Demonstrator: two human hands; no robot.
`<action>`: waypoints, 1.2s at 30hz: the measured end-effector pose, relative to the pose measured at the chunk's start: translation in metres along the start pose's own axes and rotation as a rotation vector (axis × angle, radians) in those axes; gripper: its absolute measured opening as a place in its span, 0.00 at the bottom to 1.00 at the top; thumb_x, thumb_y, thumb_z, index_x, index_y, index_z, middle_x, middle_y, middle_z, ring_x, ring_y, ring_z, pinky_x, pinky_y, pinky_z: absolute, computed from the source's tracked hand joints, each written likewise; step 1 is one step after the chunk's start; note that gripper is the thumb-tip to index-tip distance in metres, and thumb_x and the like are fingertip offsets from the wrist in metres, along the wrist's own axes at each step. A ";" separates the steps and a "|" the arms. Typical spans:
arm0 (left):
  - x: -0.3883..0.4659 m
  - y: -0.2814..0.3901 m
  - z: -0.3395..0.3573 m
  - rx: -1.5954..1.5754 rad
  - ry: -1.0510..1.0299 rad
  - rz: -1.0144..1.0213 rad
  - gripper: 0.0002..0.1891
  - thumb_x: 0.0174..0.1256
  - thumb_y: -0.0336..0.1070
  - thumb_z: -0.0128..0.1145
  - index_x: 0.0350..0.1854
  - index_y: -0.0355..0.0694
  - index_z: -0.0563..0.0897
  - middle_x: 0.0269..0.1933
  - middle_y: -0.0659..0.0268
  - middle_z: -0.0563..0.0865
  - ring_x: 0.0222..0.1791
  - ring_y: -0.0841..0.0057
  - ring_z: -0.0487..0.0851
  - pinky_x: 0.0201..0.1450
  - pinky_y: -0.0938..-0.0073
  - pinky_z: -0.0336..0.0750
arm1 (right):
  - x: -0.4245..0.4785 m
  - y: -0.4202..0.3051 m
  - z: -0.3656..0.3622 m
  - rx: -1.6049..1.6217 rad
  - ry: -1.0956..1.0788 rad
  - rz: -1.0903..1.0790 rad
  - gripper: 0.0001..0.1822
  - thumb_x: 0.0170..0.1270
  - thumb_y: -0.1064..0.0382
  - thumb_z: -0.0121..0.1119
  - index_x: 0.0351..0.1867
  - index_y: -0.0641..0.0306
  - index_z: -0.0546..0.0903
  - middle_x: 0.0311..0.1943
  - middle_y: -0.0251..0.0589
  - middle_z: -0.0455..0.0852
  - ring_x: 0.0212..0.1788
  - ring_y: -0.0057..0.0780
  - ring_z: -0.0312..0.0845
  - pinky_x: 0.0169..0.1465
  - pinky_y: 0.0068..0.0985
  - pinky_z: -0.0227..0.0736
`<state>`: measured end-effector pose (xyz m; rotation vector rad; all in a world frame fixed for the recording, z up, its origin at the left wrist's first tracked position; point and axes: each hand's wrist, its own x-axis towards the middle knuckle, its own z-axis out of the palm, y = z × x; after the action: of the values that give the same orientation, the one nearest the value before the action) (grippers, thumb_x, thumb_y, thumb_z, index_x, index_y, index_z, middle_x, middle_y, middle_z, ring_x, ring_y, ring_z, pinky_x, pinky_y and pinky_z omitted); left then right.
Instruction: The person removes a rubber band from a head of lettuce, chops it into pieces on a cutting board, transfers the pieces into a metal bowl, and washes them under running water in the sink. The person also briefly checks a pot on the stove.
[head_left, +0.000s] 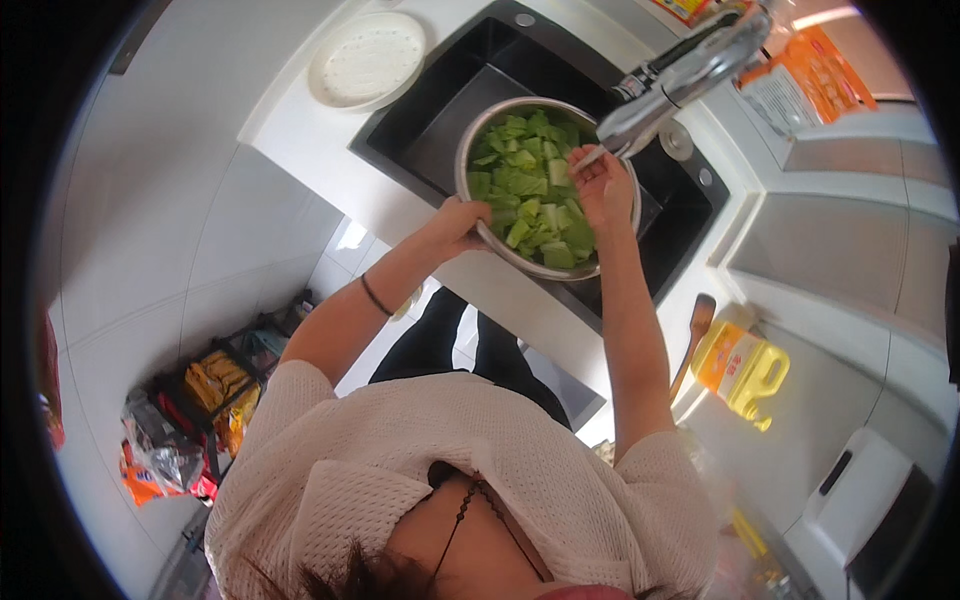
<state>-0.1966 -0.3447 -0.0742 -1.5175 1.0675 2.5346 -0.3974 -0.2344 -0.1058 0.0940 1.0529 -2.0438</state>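
Note:
A round metal bowl (466, 154) full of cut green leafy vegetable pieces (521, 180) is over the black sink (457, 112), overlapping its front edge. My left hand (463, 227) grips the bowl's near-left rim, thumb on top. Above the bowl's right side is my right hand (604, 186), palm turned up and fingers curled, directly below the spout of the chrome faucet (637, 120). A pale streak, perhaps water, lies across those fingers. Whether they pinch anything is unclear.
A white plastic draining basket (367, 64) sits on the counter (300, 142) left of the sink. To the right are a wooden spatula (699, 322) and a yellow oil jug (739, 367). An orange packet (814, 79) is behind the faucet. Bagged goods fill a rack (217, 382) at lower left.

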 end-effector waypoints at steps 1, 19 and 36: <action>0.008 0.000 0.001 0.004 0.004 -0.001 0.13 0.49 0.22 0.52 0.39 0.28 0.73 0.33 0.58 0.75 0.28 0.66 0.79 0.32 0.59 0.82 | -0.002 0.007 0.005 0.068 0.031 0.084 0.15 0.69 0.61 0.36 0.39 0.68 0.74 0.34 0.44 0.78 0.33 0.31 0.73 0.36 0.27 0.71; 0.145 0.005 0.035 0.468 0.062 -0.215 0.20 0.52 0.30 0.62 0.47 0.29 0.74 0.46 0.57 0.81 0.44 0.71 0.80 0.44 0.60 0.79 | 0.039 0.035 -0.018 0.539 -0.135 0.562 0.14 0.70 0.59 0.40 0.26 0.60 0.66 0.20 0.32 0.56 0.20 0.23 0.49 0.24 0.21 0.48; 0.113 -0.023 0.059 0.061 -0.063 0.323 0.14 0.56 0.37 0.56 0.40 0.32 0.77 0.38 0.53 0.82 0.35 0.59 0.80 0.40 0.64 0.73 | 0.010 0.089 -0.003 0.751 -0.101 0.437 0.15 0.70 0.56 0.40 0.27 0.60 0.68 0.26 0.37 0.72 0.24 0.19 0.65 0.27 0.16 0.66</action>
<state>-0.2955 -0.3322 -0.1574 -1.3358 1.4732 2.6960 -0.3433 -0.2671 -0.1694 0.5471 0.1314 -1.8998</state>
